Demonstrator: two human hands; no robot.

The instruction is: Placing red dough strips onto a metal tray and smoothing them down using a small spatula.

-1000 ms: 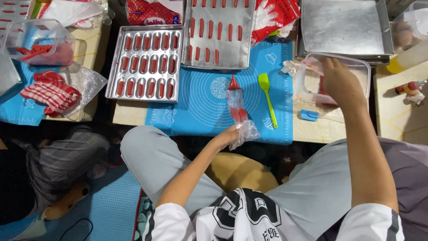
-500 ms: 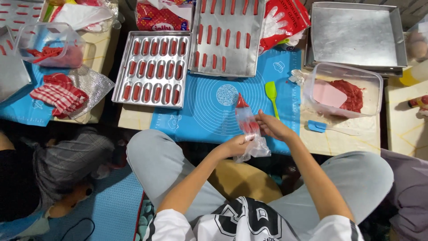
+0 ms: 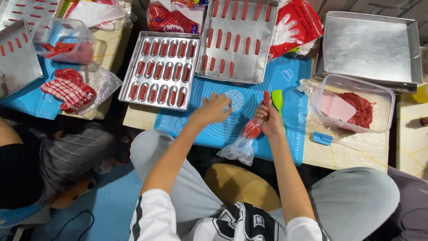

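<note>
My right hand (image 3: 270,119) grips a clear piping bag of red batter (image 3: 252,129), its tip pointing away from me over the blue silicone mat (image 3: 240,129). My left hand (image 3: 213,108) hovers open over the mat, fingers spread, just below a metal mould tray (image 3: 160,70) with rows of oval cavities holding red batter. A flat metal tray (image 3: 238,40) behind the mat carries rows of piped red strips. A green spatula (image 3: 278,99) lies on the mat beside the bag's tip.
A clear plastic tub (image 3: 376,93) at the right holds red batter and a pink scraper (image 3: 336,107). An empty metal tray (image 3: 370,47) stands behind it. A small blue scraper (image 3: 322,139) lies near the tub. Another person (image 3: 40,165) sits at the left, by a red checked cloth (image 3: 67,88).
My right hand came back from the plastic tub and took hold of the piping bag. My left hand let go of the bag and moved up-left toward the mould tray.
</note>
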